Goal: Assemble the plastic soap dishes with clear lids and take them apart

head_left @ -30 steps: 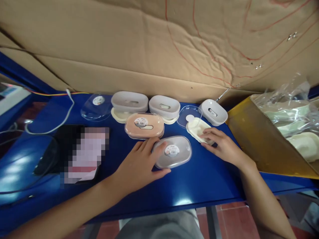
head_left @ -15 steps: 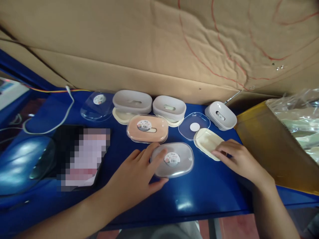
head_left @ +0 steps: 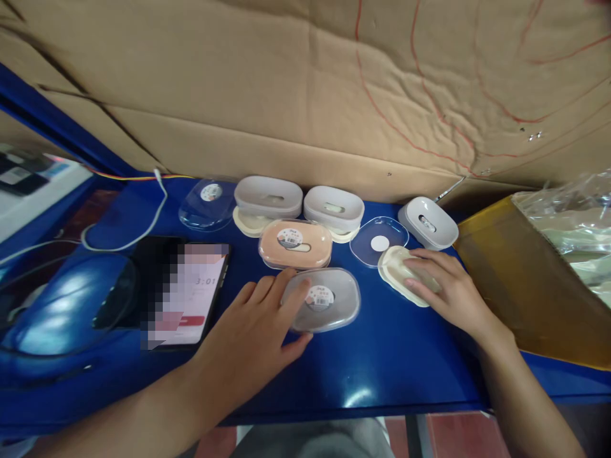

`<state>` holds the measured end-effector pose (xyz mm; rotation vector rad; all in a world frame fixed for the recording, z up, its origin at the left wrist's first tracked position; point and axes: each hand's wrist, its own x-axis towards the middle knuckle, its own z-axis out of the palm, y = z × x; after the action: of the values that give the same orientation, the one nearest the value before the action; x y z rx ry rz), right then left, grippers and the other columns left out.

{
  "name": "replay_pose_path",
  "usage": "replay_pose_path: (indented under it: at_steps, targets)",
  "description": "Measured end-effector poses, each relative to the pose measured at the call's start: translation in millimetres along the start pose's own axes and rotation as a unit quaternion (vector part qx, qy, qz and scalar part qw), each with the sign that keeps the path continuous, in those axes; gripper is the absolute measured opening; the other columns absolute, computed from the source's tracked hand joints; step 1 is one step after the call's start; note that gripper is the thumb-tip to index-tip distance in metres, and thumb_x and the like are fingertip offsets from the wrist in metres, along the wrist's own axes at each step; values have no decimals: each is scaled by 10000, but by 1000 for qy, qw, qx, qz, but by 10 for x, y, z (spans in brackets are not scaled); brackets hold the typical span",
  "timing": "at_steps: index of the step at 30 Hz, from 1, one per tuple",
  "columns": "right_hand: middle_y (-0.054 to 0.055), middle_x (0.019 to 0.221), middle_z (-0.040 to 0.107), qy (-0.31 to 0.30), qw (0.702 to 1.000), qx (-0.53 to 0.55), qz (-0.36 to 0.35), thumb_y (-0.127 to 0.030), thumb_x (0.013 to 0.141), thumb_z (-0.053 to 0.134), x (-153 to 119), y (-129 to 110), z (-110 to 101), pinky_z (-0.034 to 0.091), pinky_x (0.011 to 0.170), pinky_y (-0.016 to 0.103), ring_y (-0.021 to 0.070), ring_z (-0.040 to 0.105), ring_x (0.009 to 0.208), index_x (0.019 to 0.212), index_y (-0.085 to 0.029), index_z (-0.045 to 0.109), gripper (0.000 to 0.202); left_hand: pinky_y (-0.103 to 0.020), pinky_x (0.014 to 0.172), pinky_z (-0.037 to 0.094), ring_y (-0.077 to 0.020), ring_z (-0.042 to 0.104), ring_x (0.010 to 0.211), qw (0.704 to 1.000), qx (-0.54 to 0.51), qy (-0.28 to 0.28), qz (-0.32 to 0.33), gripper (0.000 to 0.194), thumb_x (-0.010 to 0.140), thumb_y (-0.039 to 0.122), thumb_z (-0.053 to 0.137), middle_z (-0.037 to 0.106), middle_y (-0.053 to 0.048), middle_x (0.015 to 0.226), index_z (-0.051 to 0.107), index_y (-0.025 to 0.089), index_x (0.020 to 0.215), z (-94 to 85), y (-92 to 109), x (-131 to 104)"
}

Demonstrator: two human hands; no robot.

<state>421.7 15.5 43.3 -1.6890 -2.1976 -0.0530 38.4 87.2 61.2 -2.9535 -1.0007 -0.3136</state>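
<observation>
Lidded grey box point(head_left: 344, 305) and cream tray point(head_left: 394, 273), lying on a blue tabletop point(head_left: 363, 362) under a person's two hands. The box sits flat near the middle of the work area, a round label point(head_left: 321, 298) on its clear cover; the tray lies to its right, well apart. To an onlooker beside the table, both look like light moulded plastic. The box should be stiff but slippery on its glossy cover, best taken by its rounded ends or long sides; the tray seems thinner, likely to flex a little, and offers its raised rim as a hold.

Left hand point(head_left: 248, 324): half open over the box's left end, forefinger on the cover, thumb at the near edge; whether it grips or merely rests I cannot tell. Right hand point(head_left: 451, 292): loosely curled, fingers and thumb parted over the tray's right part; any pinch there is hidden from me.

Beyond: a peach box point(head_left: 315, 254) just behind the grey one, a loose clear lid point(head_left: 375, 226) behind the tray, and a carton point(head_left: 515, 286) of plastic-wrapped pieces at far right; at left, a phone point(head_left: 212, 283), its screen lit.
</observation>
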Motion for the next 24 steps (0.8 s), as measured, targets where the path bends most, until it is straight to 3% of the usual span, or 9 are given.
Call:
replay_pose_path:
  at_steps: [4, 8, 10, 12, 14, 16, 19, 22, 24]
  targets:
    - [128, 1321, 769, 56, 996, -14, -64, -352, 1082, 654, 436, -132, -8, 540, 1035, 474, 319, 737, 1200, 1279, -235, 718, 238, -489, 842, 583, -373, 705, 1071, 1000, 9, -2, -3, 576, 835, 277, 810, 692, -235, 1404, 658, 105, 1363, -16, 20, -4]
    - [138, 1443, 738, 16, 996, -8, -91, -408, 1113, 593, 1104, -322, 147, 507, 1110, 494, 329, 694, 1335, 1402, -211, 680, 360, -475, 878, 566, -365, 687, 1123, 1000, 14, 7, -13, 536, 834, 260, 774, 659, -227, 1487, 693, 99, 1339, 6, 78, -8]
    - [165, 1567, 655, -24, 995, -27, -90, -427, 1106, 601, 1386, -384, 293, 444, 1194, 543, 359, 592, 1477, 1513, -175, 612, 479, -472, 898, 555, -358, 681, 1133, 999, 30, 19, -13, 538, 837, 253, 758, 653, -223, 1510, 703, 84, 1344, 24, 118, -23]
    - [172, 1615, 609, -72, 993, -50, -83, -407, 1092, 625, 1581, -411, 441, 394, 1234, 586, 378, 517, 1548, 1549, -162, 588, 520, -471, 918, 540, -346, 677, 1129, 998, 48, 33, -16, 558, 855, 268, 744, 650, -215, 1530, 702, 73, 1376, 46, 159, -47]
    - [167, 1579, 645, -103, 990, -61, -72, -358, 1086, 628, 1673, -414, 535, 426, 1199, 575, 370, 557, 1517, 1510, -168, 628, 465, -471, 926, 524, -333, 670, 1128, 997, 66, 43, -22, 599, 891, 303, 731, 617, -198, 1585, 677, 77, 1443, 69, 199, -79]
    - [160, 1502, 708, -98, 992, -56, -63, -330, 1096, 603, 1658, -405, 531, 489, 1118, 526, 347, 647, 1423, 1447, -179, 676, 389, -468, 940, 508, -317, 654, 1147, 995, 85, 51, -23, 633, 951, 349, 714, 557, -169, 1656, 627, 99, 1526, 88, 240, -116]
    - [143, 1437, 751, -29, 997, -41, -62, -353, 1123, 562, 1420, -404, 335, 506, 1083, 490, 329, 702, 1347, 1415, -199, 686, 353, -425, 972, 482, -266, 614, 1168, 991, 99, 89, 27, 575, 1043, 365, 669, 529, -98, 1692, 594, 177, 1581, 105, 312, -190]
    - [126, 1447, 746, 64, 996, -45, -33, -371, 1117, 587, 912, -426, 56, 481, 1144, 496, 335, 685, 1375, 1455, -234, 654, 371, -370, 1005, 458, -220, 574, 1177, 975, 45, 131, 172, 469, 1099, 303, 586, 532, -35, 1687, 615, 262, 1565, 141, 401, -279]
    - [126, 1424, 755, 109, 992, -54, 19, -377, 1096, 624, 466, -432, -65, 503, 1134, 506, 350, 707, 1333, 1473, -262, 647, 395, -368, 1028, 448, -217, 570, 1180, 963, -20, 137, 230, 442, 1120, 287, 525, 548, -37, 1669, 625, 271, 1551, 195, 462, -326]
